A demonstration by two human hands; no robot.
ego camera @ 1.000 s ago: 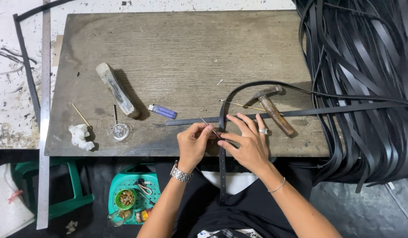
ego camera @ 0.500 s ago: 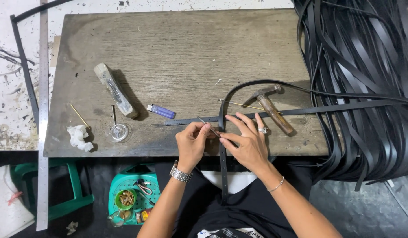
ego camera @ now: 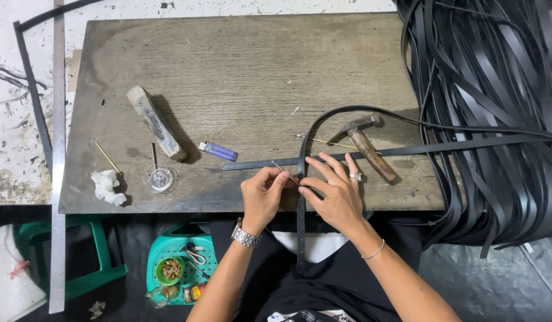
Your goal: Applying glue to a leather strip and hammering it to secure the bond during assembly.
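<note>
My left hand (ego camera: 261,195) pinches a thin metal pin (ego camera: 283,171) at the near edge of the worn wooden board (ego camera: 240,71). The pin's tip meets a black perforated strap (ego camera: 300,226) that hangs down over my lap. My right hand (ego camera: 335,192), with a ring on one finger, pinches that strap beside the pin, its other fingers spread. The strap loops up over the board and runs right towards a big pile of black straps (ego camera: 496,119). A second black strap (ego camera: 419,149) lies flat across the board under my hands.
A wooden-handled hammer (ego camera: 368,148) lies just right of my hands. A blue lighter (ego camera: 218,151), a wooden block (ego camera: 157,121), a small glass dish (ego camera: 161,177), a white wad (ego camera: 106,185) and thin sticks lie left. A long metal ruler (ego camera: 59,155) and a green stool (ego camera: 180,262) are lower left.
My left hand has pushed the pin a little further right, into the strap. My right hand has barely shifted.
</note>
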